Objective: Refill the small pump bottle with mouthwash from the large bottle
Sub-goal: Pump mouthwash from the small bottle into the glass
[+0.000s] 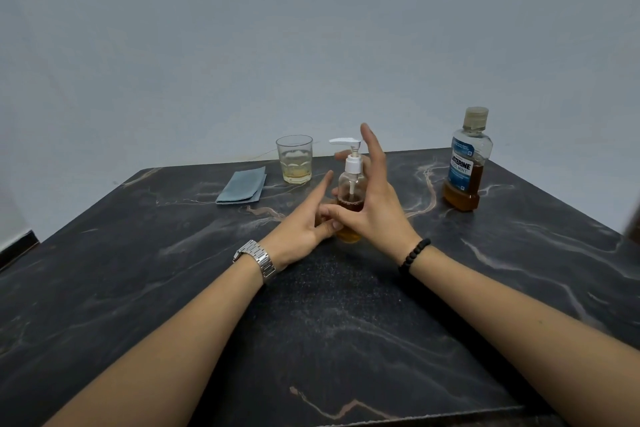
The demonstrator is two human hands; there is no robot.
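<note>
Hands, left (304, 229) and right (375, 204), flank the capped pump bottle (350, 191) at frame centre with fingers straight, grasping nothing; unscrewing its pump likely comes next.

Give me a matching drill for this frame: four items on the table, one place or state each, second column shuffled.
Items:
1. small pump bottle
2. large bottle
3. glass
4. folded cloth

Descriptions:
A. far right on the table, cap on
B. flat, left of the glass
C. between the left hand and the right hand, pump head on
D. behind the hands, thin layer of pale liquid at the bottom

Pairs: 1-C, 2-A, 3-D, 4-B
</note>
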